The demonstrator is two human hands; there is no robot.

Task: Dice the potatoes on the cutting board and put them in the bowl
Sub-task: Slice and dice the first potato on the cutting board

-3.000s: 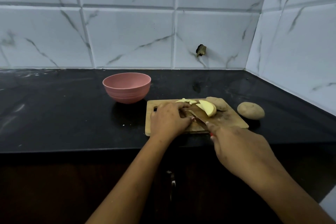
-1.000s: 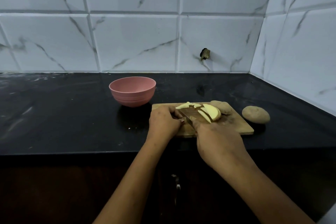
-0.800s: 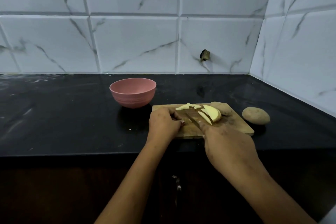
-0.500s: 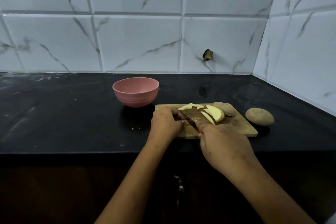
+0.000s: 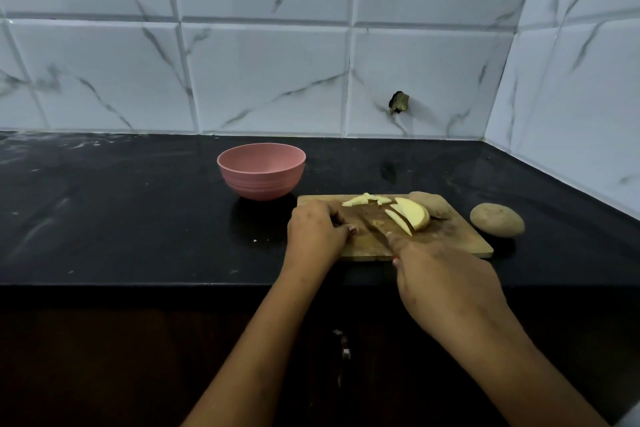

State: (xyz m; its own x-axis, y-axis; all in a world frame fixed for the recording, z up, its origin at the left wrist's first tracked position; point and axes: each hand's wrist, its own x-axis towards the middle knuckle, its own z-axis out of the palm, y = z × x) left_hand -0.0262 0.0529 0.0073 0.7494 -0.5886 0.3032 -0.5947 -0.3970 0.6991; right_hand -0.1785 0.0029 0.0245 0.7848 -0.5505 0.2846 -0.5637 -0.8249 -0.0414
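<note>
Cutting board (image 5: pixel 450 243) on desk (image 5: pixel 138 218), near front edge. Bowl (image 5: pixel 261 172) just behind its far-left corner. On board: small pieces (image 5: pixel 367 200) at far edge, slices (image 5: pixel 412 215) right of centre, knife (image 5: pixel 375 230) left of them, potato half (image 5: pixel 431 204) behind slices. Whole potato (image 5: pixel 497 219) on desk, right of board.

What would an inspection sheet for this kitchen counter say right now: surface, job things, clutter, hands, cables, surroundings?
Surface: black stone countertop, few pale specks.
Job's things: rectangular wooden cutting board carries pale yellow potato slices, small cut pieces, a brown unpeeled chunk; whole brown potato on counter to its right; round pink bowl, no pieces visible inside.
Clutter: nothing seen.
Hands: left hand curled on board, contents hidden; right hand grips dark-bladed knife.
Cables: nothing seen.
Surroundings: white marbled wall tiles, one with dark hole.
</note>
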